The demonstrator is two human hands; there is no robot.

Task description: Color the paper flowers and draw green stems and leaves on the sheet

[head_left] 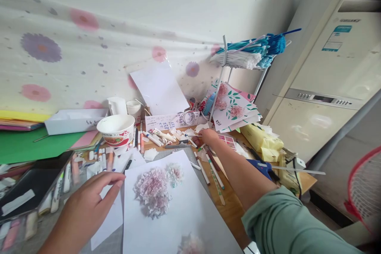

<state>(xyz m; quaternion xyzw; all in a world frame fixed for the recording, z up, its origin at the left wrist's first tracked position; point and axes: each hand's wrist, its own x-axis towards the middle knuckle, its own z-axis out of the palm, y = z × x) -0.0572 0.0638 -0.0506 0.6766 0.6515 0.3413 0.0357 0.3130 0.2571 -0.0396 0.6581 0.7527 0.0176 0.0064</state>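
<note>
Desk [230,206]: cluttered back edge; a brushing sleeve [285,222] could roll markers [203,169] off the right edge
Paper sheet [184,202]: toward the front edge; a tug could crease it
Left hand [86,198]: thumb and forefinger tips together at the sheet's far-left corner; cannot tell if pinching
Right hand [209,137]: near the back edge; grip cannot be told
Pink flower [153,190]: on the sheet, might slide if unglued

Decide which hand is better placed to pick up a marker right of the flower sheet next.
Likely the right hand: it is near those markers, while the left hand is left of the flower sheet.
</note>
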